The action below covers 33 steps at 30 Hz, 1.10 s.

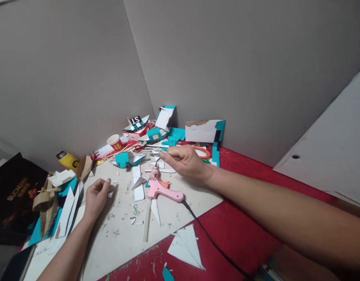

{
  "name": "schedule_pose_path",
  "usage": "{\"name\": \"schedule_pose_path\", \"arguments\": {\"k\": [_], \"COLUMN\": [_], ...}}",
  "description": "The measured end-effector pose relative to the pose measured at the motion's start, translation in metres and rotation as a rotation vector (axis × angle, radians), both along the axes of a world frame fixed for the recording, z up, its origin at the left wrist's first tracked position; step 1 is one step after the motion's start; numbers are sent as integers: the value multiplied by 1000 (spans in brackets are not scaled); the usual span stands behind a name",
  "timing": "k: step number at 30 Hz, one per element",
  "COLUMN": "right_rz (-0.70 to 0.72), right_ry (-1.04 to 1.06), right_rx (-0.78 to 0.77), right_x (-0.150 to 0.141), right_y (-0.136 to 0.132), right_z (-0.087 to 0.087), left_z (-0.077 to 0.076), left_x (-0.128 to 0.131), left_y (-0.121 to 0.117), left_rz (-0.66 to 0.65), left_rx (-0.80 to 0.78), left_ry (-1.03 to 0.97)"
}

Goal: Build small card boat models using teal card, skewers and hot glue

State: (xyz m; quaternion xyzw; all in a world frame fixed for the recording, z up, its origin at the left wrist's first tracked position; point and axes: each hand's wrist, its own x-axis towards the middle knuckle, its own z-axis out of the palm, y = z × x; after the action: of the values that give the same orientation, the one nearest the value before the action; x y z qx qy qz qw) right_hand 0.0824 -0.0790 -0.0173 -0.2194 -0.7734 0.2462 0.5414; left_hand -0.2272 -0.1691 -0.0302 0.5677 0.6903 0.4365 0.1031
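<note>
My right hand (184,162) is raised over the far part of the pale work board (121,234), thumb and forefinger pinched together. A thin greyish thing seems to be at the fingertips, too small to name. Below that hand lies a pink hot glue gun (165,191) with a clear glue stick (147,222) out of its back and a black cord (209,234). My left hand (98,195) rests at the board's left side, fingers curled in, with nothing visible in them. Between the hands sits a small teal and white paper boat (125,160) near white cardboard strips (138,183).
Behind are a paper cup (114,143), a boat with a black flag (136,124), thin sticks and teal scraps (176,134). Cardboard offcuts (68,210), a yellow bottle (67,160) and a black box (17,195) stand left. Grey partitions (227,70) enclose the red table (241,203).
</note>
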Motion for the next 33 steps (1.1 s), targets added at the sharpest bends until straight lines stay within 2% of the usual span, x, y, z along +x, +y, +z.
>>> {"name": "schedule_pose_path", "arguments": {"k": [5, 12, 17, 22, 28, 33], "right_rz": [10, -7, 30, 42, 19, 56], "right_ry": [-4, -85, -134, -183, -217, -242], "right_rx": [25, 28, -8, -41, -55, -49], "right_x": [0, -6, -10, -11, -10, -11], "right_y": [2, 1, -1, -4, -6, -7], "right_z": [-1, -6, -12, -17, -15, -16], "left_z": [1, -2, -10, -15, -9, -6], "left_x": [18, 48, 51, 43, 36, 33], "left_y": [-4, -7, -1, -3, -7, -6], "left_rz": [-78, -286, -362, -351, -300, -277], "left_rx": [34, -40, -77, -119, -197, -185], "left_ry": [83, 145, 142, -13, -270, -406]}}
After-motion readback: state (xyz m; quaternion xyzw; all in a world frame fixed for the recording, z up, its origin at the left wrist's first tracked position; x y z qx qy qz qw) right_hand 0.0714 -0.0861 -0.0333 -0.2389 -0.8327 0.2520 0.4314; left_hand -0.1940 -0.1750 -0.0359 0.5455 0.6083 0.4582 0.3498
